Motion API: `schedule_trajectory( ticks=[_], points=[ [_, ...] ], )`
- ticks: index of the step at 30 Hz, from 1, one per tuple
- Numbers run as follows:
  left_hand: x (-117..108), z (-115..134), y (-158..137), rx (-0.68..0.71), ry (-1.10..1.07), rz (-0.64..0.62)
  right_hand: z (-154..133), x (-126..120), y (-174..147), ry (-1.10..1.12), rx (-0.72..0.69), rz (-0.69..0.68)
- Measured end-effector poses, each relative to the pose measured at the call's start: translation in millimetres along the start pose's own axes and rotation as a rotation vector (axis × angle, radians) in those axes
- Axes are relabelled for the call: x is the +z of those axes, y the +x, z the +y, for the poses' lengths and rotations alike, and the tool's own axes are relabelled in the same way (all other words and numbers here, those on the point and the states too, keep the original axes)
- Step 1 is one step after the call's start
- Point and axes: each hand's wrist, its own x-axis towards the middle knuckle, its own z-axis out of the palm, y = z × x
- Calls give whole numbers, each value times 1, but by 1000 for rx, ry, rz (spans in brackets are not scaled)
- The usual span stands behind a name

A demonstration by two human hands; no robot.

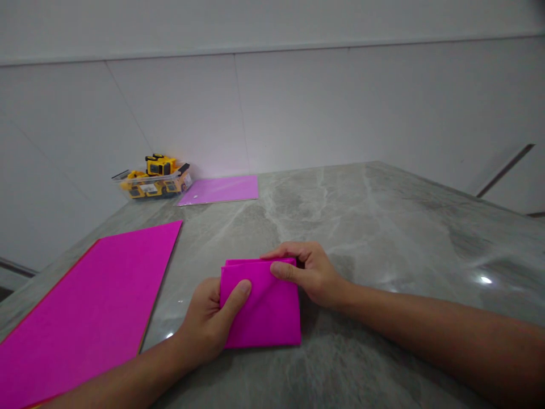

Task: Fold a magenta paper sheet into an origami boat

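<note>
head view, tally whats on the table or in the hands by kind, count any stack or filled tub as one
Folded magenta paper: 1
Magenta-topped flat paper stack: 1
Flat lilac sheet: 1
Clear plastic tub of yellow toy vehicles: 1
Total: 4

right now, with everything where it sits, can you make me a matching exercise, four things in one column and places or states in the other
1. folded magenta sheet
2. large flat magenta sheet
3. lilac sheet
4. clear tub

A. holding yellow toy vehicles
B. partly hidden by the left forearm
C. gripped by left hand and right hand
D. just right of the tub

Pairs: 1-C, 2-B, 3-D, 4-A
</note>
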Motion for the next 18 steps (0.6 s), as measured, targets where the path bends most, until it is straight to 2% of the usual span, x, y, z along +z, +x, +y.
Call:
schedule_trajectory(
  ticks=[4,11,18],
  points=[
    [1,7,1,90,124,32,2,0,0,56,16,2],
    [1,5,1,87,155,51,-1,-4,3,143,58,-93],
    [4,8,1,138,256,80,-6,-1,5,289,140,-65]
  ],
)
